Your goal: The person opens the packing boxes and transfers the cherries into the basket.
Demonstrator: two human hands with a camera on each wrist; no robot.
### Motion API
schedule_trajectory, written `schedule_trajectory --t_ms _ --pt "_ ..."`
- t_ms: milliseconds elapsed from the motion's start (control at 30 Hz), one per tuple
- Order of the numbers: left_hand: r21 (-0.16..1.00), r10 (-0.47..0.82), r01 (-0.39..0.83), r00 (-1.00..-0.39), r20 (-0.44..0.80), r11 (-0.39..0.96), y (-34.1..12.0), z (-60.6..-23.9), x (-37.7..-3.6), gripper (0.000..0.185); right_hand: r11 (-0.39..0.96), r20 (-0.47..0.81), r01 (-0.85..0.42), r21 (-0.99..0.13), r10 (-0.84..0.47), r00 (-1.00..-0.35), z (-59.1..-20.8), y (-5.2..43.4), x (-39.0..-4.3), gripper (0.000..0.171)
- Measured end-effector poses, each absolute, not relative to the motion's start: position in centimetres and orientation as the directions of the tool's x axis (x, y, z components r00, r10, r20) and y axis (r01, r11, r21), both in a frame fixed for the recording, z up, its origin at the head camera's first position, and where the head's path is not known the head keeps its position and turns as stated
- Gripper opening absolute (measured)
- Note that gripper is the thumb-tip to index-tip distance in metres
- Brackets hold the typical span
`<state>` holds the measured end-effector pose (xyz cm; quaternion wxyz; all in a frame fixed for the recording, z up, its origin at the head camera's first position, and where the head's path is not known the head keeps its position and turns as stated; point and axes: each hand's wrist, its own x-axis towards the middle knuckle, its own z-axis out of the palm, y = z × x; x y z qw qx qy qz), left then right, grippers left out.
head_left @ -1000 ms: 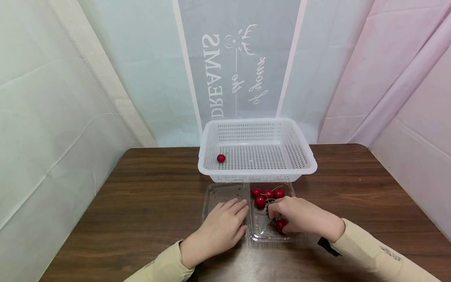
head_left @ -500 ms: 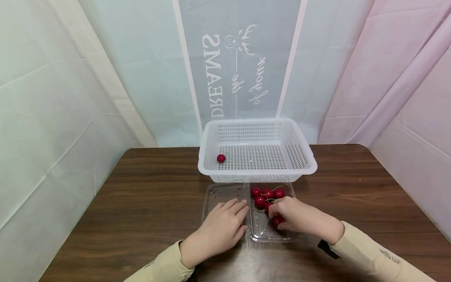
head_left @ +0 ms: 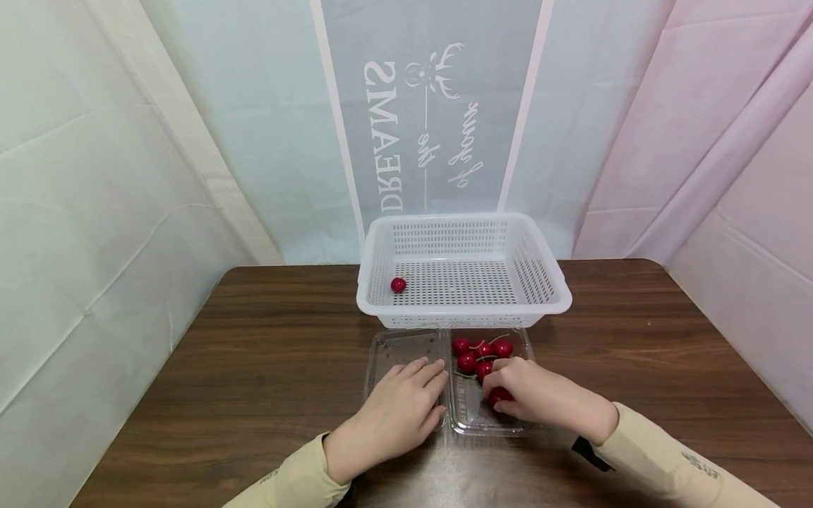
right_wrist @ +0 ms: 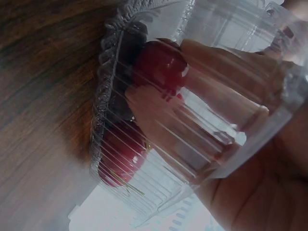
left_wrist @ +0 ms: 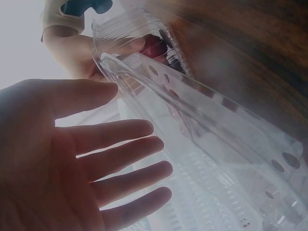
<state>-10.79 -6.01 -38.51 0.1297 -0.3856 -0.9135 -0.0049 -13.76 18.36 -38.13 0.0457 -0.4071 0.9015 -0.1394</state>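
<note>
My left hand (head_left: 396, 416) lies with straight fingers over the clear lid half (head_left: 403, 346) of a hinged plastic fruit box. On the right, my right hand (head_left: 546, 395) reaches into the box's base (head_left: 473, 426) and pinches a red cherry (head_left: 499, 396) between thumb and fingers. The right wrist view shows that cherry (right_wrist: 161, 67) through the ribbed clear wall, with another cherry (right_wrist: 122, 151) below it. Several stemmed cherries (head_left: 467, 363) sit toward the back of the base. Part of the base is hidden by my right hand.
Directly behind the box stands a white perforated plastic basket (head_left: 464, 309). One cherry (head_left: 398, 285) lies in its left front corner. The brown wooden table (head_left: 286, 339) extends to both sides, with pale fabric walls (head_left: 127, 212) around it.
My right hand's fingers have drawn round the cherry, which has shifted slightly left and back. Another cherry has come into sight beside the fingers. My left hand keeps its place.
</note>
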Motion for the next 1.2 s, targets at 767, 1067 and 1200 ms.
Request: schedule_trajectory --t_ms 767,1067,1200 --pt "-0.081 0.701 0.706 -0.670 0.244 0.703 -5.98 -38.56 -10.87 0.042 0.674 0.016 -0.693 -0.257 -0.714 -0.700 -38.36 18.19 -13.77 0.023" --pt "-0.090 0.702 0.706 -0.666 0.251 0.702 -5.97 -38.43 -10.79 0.042 0.673 0.040 -0.705 -0.224 -0.716 -0.697 -38.01 18.04 -13.61 0.023" --pt "-0.096 0.704 0.707 -0.664 0.252 0.701 -5.98 -38.41 -10.76 0.043 0.686 0.066 -0.698 -0.205 -0.702 -0.709 -37.67 17.92 -13.59 0.023"
